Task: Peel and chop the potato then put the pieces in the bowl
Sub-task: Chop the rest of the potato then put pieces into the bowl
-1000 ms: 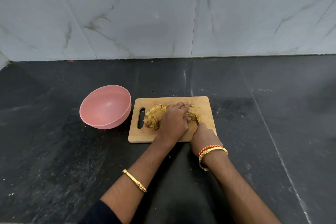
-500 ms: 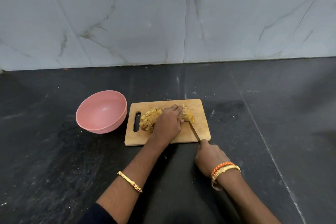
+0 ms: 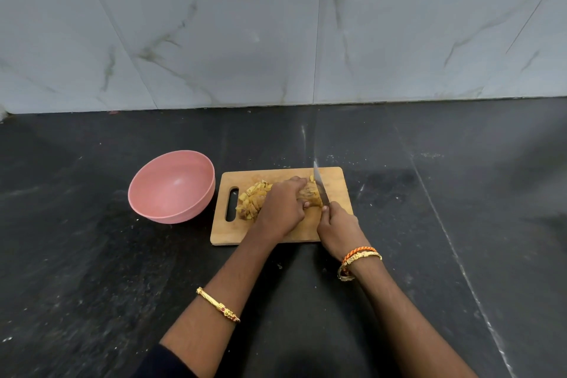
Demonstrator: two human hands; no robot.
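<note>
Change: half a second ago the right hand (image 3: pixel 339 225) sat off the board's lower edge with the knife (image 3: pixel 320 186) lying low and aslant; now that hand is over the board's lower right part and the blade stands steeper, its tip up by the board's far edge. The left hand (image 3: pixel 283 207) stays pressed on the potato.
Wall: pale marble-look tiles fill the upper half of the frame.
Tabletop (image 3: pixel 92 255): dark speckled stone across the lower half, with a pale seam running down the right side.
Cutting board (image 3: pixel 306 232): wooden, centre of the frame, handle slot at its left end.
Bowl (image 3: pixel 171 186): pink, just left of the board, tilted toward the camera, nothing in it.
Potato pieces (image 3: pixel 253 198): a yellow heap on the board's left half, beside the slot.
Potato (image 3: pixel 311 195): the uncut remainder lies between the two hands, against the blade.
Left fingers: curled down over the potato, holding it in place.
Right fingers: wrapped round the knife handle, which they hide.
Wrists: a gold bangle on the left, orange and gold bangles on the right.
</note>
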